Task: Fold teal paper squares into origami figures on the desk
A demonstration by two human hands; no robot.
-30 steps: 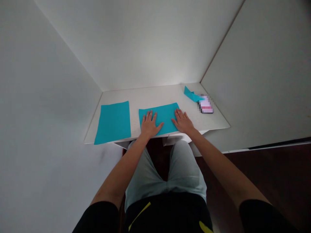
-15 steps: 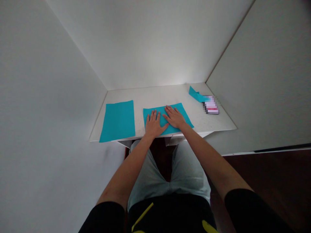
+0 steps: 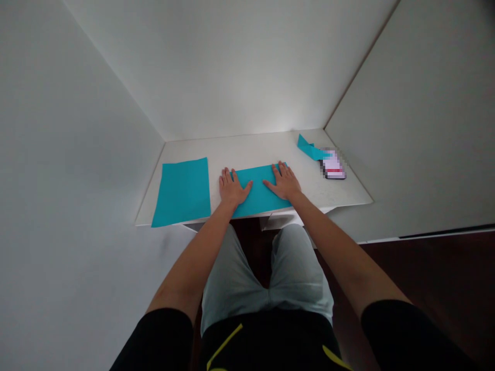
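A sheet of blue paper point(image 3: 260, 191) lies flat on the white desk in front of me, its long side running left to right. My left hand point(image 3: 232, 190) rests open over its left end, fingers spread and partly beyond the edge. On the right end, my right hand point(image 3: 285, 183) lies open with the thumb pointing inward. The middle of the paper shows between the two thumbs. To the left is another flat blue sheet point(image 3: 183, 191), apart from my hands, its near edge reaching the desk's front.
A folded blue paper piece point(image 3: 308, 149) lies at the back right, overlapping a phone point(image 3: 333, 166) whose screen is blurred. White walls enclose the desk point(image 3: 232, 149) at the back and both sides. My legs are under the front edge.
My hands have slid apart over the paper, the left one to the left and the right one to the right. The view has shifted slightly.
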